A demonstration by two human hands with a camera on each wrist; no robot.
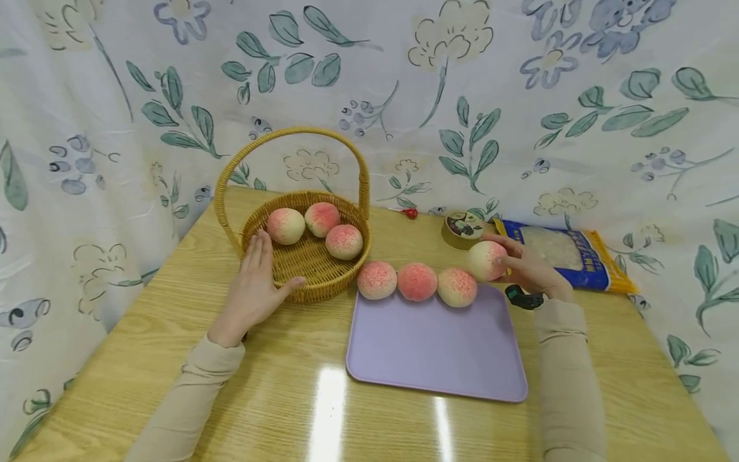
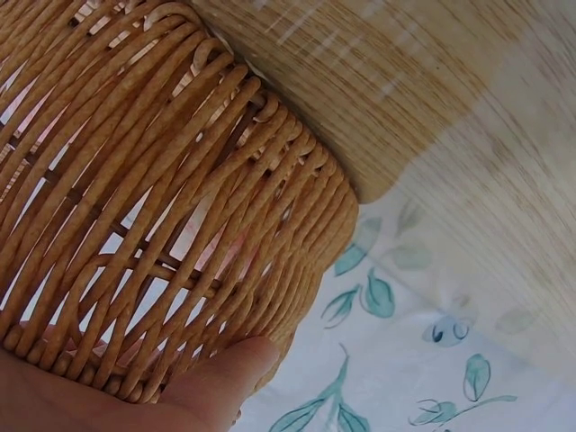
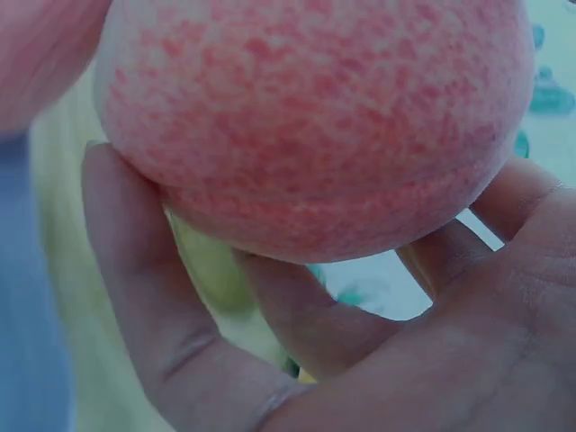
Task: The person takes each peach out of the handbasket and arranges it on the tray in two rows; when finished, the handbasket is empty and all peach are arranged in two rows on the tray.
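My right hand (image 1: 522, 264) holds a pink and cream peach (image 1: 487, 261) with its fingers around it, at the right end of a row of three other peaches (image 1: 417, 282). That row lies along the far edge of a lilac tray (image 1: 435, 350). In the right wrist view the fingers (image 3: 135, 243) support the peach (image 3: 315, 126) from below. A wicker basket (image 1: 312, 292) with a tall handle holds three peaches (image 1: 287, 226). My left hand (image 1: 252, 285) rests on its near left rim, fingers straight; the left wrist view shows the thumb (image 2: 225, 378) against the wicker.
Behind the right hand stands a small round tin (image 1: 462, 230). A blue and yellow packet (image 1: 568, 255) lies at the back right, and a small red item (image 1: 410, 213) near the table's back edge. A patterned curtain (image 1: 369, 77) hangs behind the wooden table (image 1: 277, 385).
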